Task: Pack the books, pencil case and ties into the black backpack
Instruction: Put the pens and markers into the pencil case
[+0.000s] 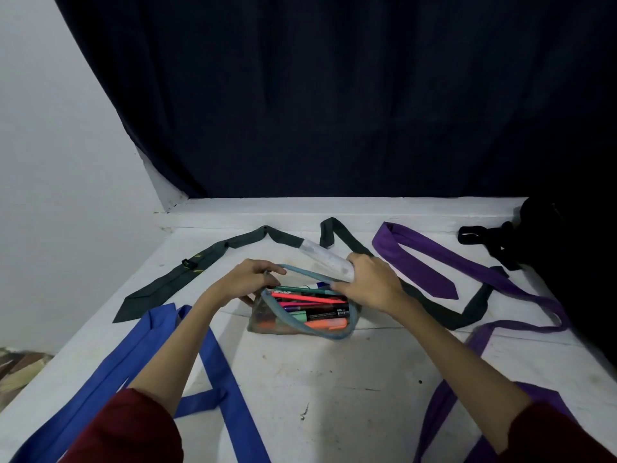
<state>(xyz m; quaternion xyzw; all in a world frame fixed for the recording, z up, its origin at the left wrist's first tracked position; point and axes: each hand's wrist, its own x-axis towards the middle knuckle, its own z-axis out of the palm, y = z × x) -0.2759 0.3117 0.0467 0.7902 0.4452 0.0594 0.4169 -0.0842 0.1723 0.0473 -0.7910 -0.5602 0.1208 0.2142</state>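
Head view only, so one angle to go on. Clear pencil case (302, 312) with the blue-grey zip sitting mid-bench (334, 396), unzipped and gaping, stuffed with markers (orange, pink, green, a black one). Left hand (248, 279) curled round the far-left end of the zip edge, pinching it up. Right hand (370, 284) wrapped round a whitish tube-like thing (325, 259), fingers also touching the opposite zip edge; can't tell exactly what that tube is, looks like a glue stick or fat marker. Ties scattered all around: dark green tie (187, 275) snaking behind the case, purple tie (430, 265) off to the right, blue tie (157, 349) near-left under the forearm. Black backpack (534, 235) barely showing at the far-right edge, mostly lost in the dark. No books visible anywhere. Probably loading that last item in before zipping, so early days overall, nothing visibly packed yet. To do it well: slide the tube in lengthwise alongside the markers, not across them, keep the left pinch holding the mouth open, then press the contents down flat before pulling the zip so no marker catches in the teeth. Also worth keeping the green tie clear of the zip.
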